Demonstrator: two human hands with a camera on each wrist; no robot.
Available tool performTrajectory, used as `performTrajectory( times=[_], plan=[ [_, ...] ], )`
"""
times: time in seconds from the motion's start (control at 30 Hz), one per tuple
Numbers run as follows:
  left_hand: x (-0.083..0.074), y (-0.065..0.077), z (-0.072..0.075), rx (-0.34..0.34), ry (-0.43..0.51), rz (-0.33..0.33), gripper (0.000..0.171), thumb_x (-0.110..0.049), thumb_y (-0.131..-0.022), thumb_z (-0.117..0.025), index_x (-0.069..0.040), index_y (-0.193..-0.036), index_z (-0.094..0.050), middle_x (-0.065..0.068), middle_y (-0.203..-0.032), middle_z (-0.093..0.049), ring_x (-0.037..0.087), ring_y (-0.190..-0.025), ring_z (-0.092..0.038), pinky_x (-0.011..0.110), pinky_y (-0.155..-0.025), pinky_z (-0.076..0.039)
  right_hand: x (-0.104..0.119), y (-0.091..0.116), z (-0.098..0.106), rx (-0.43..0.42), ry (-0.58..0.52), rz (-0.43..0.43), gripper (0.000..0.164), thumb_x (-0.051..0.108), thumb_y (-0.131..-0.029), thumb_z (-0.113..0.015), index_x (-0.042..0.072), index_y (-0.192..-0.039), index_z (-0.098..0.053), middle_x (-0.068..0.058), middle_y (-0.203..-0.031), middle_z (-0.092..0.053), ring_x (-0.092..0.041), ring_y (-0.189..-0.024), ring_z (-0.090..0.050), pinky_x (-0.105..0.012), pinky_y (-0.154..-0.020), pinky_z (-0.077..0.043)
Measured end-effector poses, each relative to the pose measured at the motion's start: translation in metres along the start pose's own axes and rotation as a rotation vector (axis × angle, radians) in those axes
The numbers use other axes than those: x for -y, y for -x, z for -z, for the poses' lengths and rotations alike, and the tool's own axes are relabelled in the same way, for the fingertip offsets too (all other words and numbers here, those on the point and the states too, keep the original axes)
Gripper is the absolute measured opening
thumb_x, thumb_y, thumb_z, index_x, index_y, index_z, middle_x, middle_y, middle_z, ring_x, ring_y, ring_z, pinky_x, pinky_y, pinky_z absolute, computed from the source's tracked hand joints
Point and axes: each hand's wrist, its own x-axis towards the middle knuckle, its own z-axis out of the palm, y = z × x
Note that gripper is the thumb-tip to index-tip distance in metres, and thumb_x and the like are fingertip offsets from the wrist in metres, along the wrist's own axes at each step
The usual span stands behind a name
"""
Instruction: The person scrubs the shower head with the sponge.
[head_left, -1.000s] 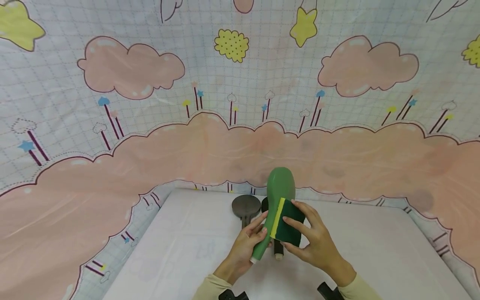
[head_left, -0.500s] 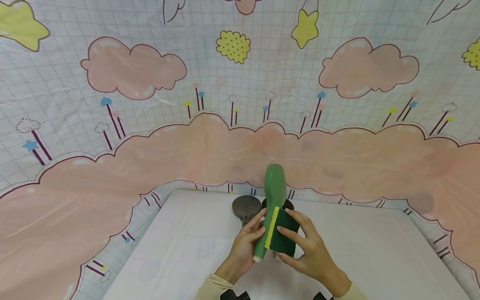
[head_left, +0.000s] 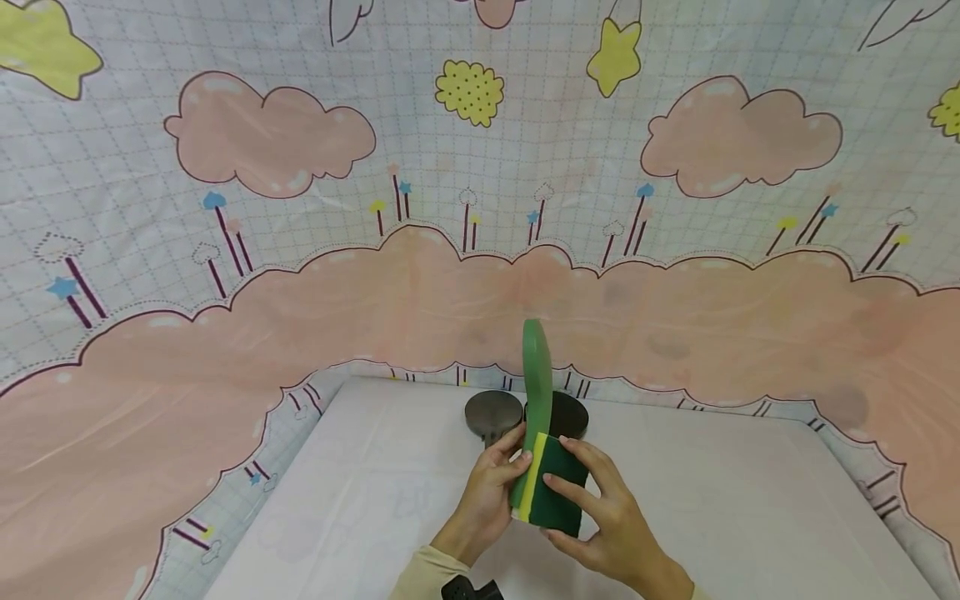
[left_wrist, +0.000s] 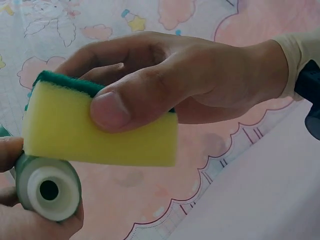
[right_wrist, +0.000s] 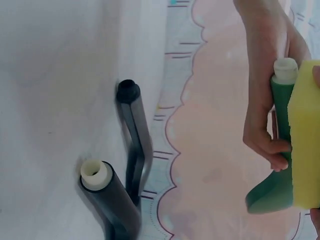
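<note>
A green handheld shower head (head_left: 536, 367) stands tilted upward above the table, seen nearly edge-on in the head view. My left hand (head_left: 486, 500) grips its handle; the handle's hollow white end (left_wrist: 55, 197) faces the left wrist camera. My right hand (head_left: 618, 521) pinches a sponge (head_left: 557, 487) with a dark green scouring side and a yellow foam side. The yellow foam (right_wrist: 305, 140) lies against the lower handle, which it partly hides. In the left wrist view, the right thumb (left_wrist: 112, 107) presses on the foam.
Two dark shower heads, one grey (head_left: 492, 412) and one black (head_left: 567, 414), lie side by side on the white tabletop (head_left: 360, 500) behind my hands. A patterned cloth (head_left: 420, 308) hangs beyond the table's far edge.
The sponge has slid down the handle toward its white end, with my right hand. The shower head has turned from showing its broad face to nearly edge-on, shifting slightly left.
</note>
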Motion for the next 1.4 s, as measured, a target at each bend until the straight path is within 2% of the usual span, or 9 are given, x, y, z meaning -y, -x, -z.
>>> performTrajectory(
  times=[0.13, 0.3, 0.57, 0.9, 1.07, 1.4],
  plan=[
    [0.002, 0.0, 0.002, -0.006, 0.008, 0.004, 0.058, -0.004, -0.099, -0.05, -0.002, -0.153, -0.028, 0.002, -0.127, -0.046, 0.012, -0.113, -0.056, 0.025, -0.094, -0.051, 0.001, 0.003, -0.001, -0.001, -0.009, 0.003, 0.051, 0.05, -0.087, -0.07, 0.016, -0.125, -0.066, -0.024, -0.142, -0.048, -0.028, -0.138, -0.039, -0.019, -0.118, -0.024],
    [0.002, -0.001, 0.003, 0.029, 0.039, 0.027, 0.061, 0.0, -0.096, -0.05, -0.002, -0.153, -0.028, 0.0, -0.129, -0.048, 0.011, -0.113, -0.058, 0.025, -0.097, -0.05, 0.0, 0.003, 0.0, 0.0, -0.015, 0.009, 0.051, 0.05, -0.087, -0.07, 0.016, -0.125, -0.067, -0.024, -0.142, -0.048, -0.027, -0.138, -0.04, -0.018, -0.118, -0.025],
    [-0.002, 0.001, 0.006, 0.039, 0.06, 0.061, 0.067, 0.002, -0.095, -0.052, -0.004, -0.154, -0.023, 0.0, -0.122, -0.064, 0.012, -0.11, -0.064, 0.028, -0.094, -0.052, -0.005, 0.0, 0.0, -0.011, -0.005, 0.054, 0.049, 0.049, -0.086, -0.071, 0.015, -0.122, -0.068, -0.026, -0.14, -0.05, -0.03, -0.136, -0.042, -0.021, -0.119, -0.025],
    [0.0, 0.0, 0.008, 0.001, -0.011, 0.058, 0.07, -0.015, -0.099, -0.057, -0.01, -0.158, -0.018, 0.013, -0.147, -0.043, 0.012, -0.119, -0.057, 0.026, -0.098, -0.05, -0.01, -0.009, 0.003, -0.012, 0.039, 0.036, 0.048, 0.051, -0.088, -0.068, 0.016, -0.122, -0.068, -0.024, -0.141, -0.05, -0.03, -0.135, -0.043, -0.02, -0.119, -0.023],
    [0.001, -0.004, 0.009, 0.009, -0.023, 0.058, 0.068, -0.015, -0.099, -0.057, -0.01, -0.157, -0.02, 0.019, -0.153, -0.035, 0.013, -0.123, -0.054, 0.025, -0.099, -0.049, -0.013, -0.012, 0.005, -0.016, 0.047, 0.018, 0.049, 0.05, -0.086, -0.071, 0.017, -0.122, -0.068, -0.024, -0.142, -0.05, -0.031, -0.136, -0.042, -0.02, -0.119, -0.023],
    [0.004, -0.009, 0.012, -0.002, -0.02, 0.065, 0.063, -0.01, -0.099, -0.055, -0.011, -0.156, -0.026, 0.019, -0.154, -0.034, 0.017, -0.13, -0.05, 0.024, -0.101, -0.047, -0.015, -0.009, 0.002, -0.028, 0.043, -0.06, 0.049, 0.05, -0.086, -0.071, 0.018, -0.122, -0.068, -0.021, -0.144, -0.048, -0.027, -0.138, -0.04, -0.019, -0.119, -0.022]
  ],
)
